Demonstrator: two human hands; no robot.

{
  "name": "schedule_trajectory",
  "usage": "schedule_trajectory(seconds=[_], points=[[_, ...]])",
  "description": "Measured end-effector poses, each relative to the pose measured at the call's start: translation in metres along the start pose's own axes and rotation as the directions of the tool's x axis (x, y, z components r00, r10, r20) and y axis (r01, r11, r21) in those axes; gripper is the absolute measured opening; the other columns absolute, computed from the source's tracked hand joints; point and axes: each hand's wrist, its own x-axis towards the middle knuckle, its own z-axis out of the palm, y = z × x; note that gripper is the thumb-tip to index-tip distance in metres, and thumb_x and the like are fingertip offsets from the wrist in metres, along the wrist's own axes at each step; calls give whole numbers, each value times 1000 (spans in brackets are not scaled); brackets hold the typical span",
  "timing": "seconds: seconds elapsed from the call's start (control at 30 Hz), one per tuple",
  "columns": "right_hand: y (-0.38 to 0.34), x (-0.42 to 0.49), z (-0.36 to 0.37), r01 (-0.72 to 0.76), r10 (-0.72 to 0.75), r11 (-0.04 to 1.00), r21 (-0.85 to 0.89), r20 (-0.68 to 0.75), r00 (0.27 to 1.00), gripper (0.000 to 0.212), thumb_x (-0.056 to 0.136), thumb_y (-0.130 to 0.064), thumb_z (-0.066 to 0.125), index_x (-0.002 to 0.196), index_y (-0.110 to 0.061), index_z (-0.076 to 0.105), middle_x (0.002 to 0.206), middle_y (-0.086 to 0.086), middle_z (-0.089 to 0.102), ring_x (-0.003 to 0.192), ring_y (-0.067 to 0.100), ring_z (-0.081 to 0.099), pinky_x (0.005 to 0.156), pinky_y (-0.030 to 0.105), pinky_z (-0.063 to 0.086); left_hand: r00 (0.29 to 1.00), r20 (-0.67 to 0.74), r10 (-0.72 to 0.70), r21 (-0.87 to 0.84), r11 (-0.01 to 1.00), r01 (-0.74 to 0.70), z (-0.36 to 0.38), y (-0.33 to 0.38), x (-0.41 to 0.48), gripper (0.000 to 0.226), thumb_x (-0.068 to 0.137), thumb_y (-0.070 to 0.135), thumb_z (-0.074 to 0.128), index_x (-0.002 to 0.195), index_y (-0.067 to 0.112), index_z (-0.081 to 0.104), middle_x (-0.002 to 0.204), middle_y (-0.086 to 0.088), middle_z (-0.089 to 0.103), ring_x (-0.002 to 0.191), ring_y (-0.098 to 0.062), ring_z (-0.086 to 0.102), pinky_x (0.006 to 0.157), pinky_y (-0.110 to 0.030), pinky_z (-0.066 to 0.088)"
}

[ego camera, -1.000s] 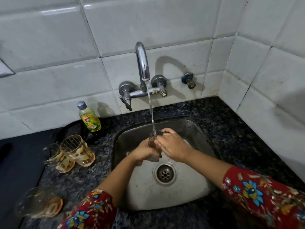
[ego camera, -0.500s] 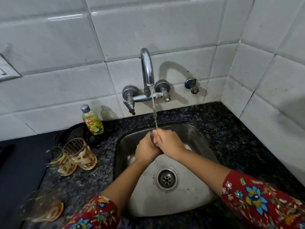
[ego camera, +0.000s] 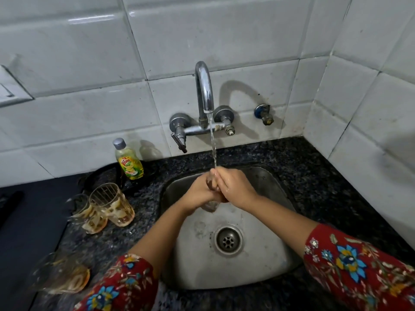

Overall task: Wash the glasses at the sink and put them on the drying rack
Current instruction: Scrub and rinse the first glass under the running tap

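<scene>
Since a second ago both hands have drawn closer together. I now see only the base and a sliver of side of the small clear drinking glass [ego camera: 210,206], whose rim showed before. It is held at frame centre, over the back of the square steel sink [ego camera: 224,272], directly under the thin water stream [ego camera: 213,149] from the chrome wall tap [ego camera: 204,86]. The left hand [ego camera: 197,195] and right hand [ego camera: 237,189] both grasp it with curled fingers and meet over it.

On the speckled black granite counter [ego camera: 314,182], left of the sink, stands a soiled amber-tinted ribbed glass [ego camera: 112,205]. A second soiled glass [ego camera: 89,218] touches its left side. A third glass [ego camera: 62,274], blurred, sits at lower left. A yellow-green dish soap bottle [ego camera: 129,163] stands by the white tiled wall [ego camera: 89,122].
</scene>
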Motion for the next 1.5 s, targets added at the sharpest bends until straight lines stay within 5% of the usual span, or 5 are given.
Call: schedule_trajectory(seconds=[0.23,0.47,0.73,1.03,1.5], points=[[-15,13,-1,-225,239,968,-113,130,962,40,102,-32,31,90,-8,60,89,17,69,85,35,64,75,39,48,942,-335,12,455,878,150,21,-13,0,49,64,29,75,110,20,57,93,6,68,84,-11,64,74,-29,49],[-10,3,-7,39,-44,999,32,184,982,32,100,-26,39,82,-10,60,79,10,66,72,25,60,64,31,38,998,-25,52,-69,996,-54,-2,-4,2,29,57,-12,70,76,8,61,70,4,66,68,0,64,64,-17,49],[-15,25,-4,-516,509,744,424,140,849,43,101,-27,34,66,-13,54,61,0,55,58,14,52,63,29,42,991,-120,-62,-133,990,46,5,-20,-3,28,70,4,76,96,1,66,83,-9,70,74,-15,67,68,-26,54],[-17,17,3,-623,533,654,428,323,782,24,96,-19,44,104,-17,67,110,6,67,104,21,62,96,39,49,772,153,-617,-963,82,257,22,-2,2,49,96,48,45,99,3,64,74,-22,71,90,-29,63,81,-37,49],[-15,11,-19,-567,502,665,486,271,821,35,92,-4,38,111,-16,64,115,4,65,109,19,59,100,36,47,745,111,-658,-953,142,268,13,21,23,69,93,61,38,124,1,55,119,-19,62,126,-29,52,92,-41,42]])
